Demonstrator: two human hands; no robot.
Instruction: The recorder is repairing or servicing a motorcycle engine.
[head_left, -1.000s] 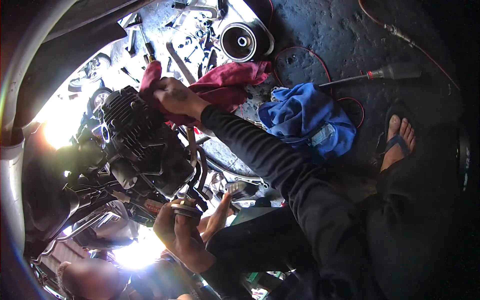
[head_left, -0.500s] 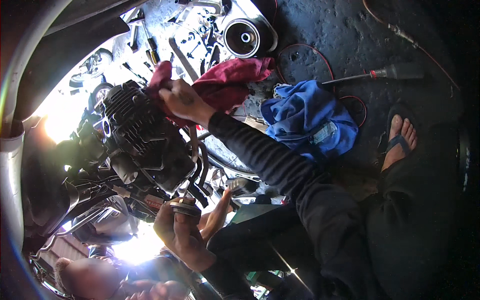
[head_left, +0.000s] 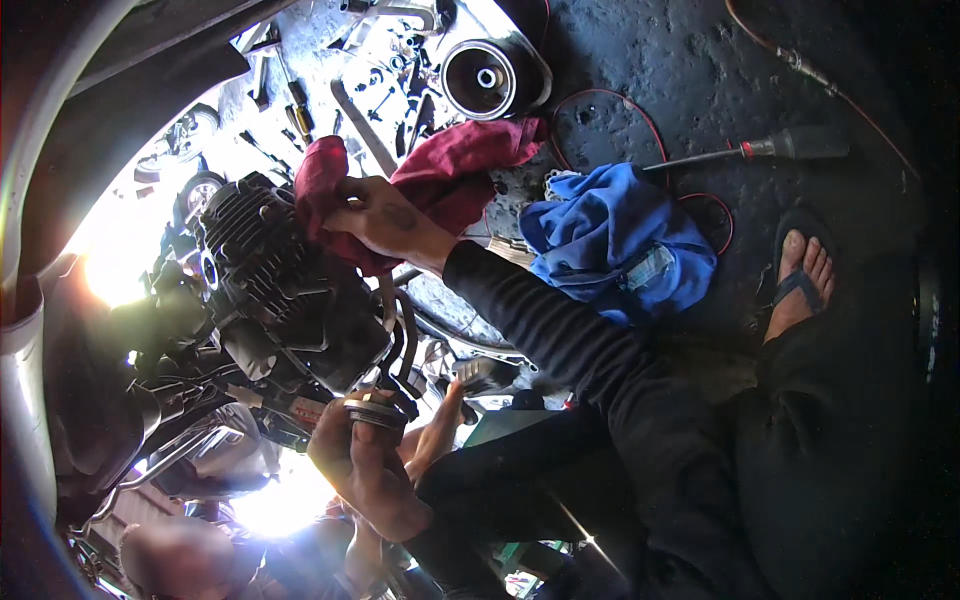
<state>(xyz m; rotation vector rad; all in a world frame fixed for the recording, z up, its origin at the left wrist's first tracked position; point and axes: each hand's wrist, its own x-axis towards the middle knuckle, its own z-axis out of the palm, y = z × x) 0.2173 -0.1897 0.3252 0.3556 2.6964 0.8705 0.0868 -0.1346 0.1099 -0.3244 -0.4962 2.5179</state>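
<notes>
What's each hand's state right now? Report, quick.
Left hand: closed, holding a round metal part.
Right hand: closed, holding a red cloth.

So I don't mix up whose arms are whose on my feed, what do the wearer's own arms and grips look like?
The right grip is a bare hand with a dark mark on its back, ink or grime unclear. The right sleeve is long, black and heavily creased. The left grip is also bare; its dark sleeve shows only partly.
</notes>
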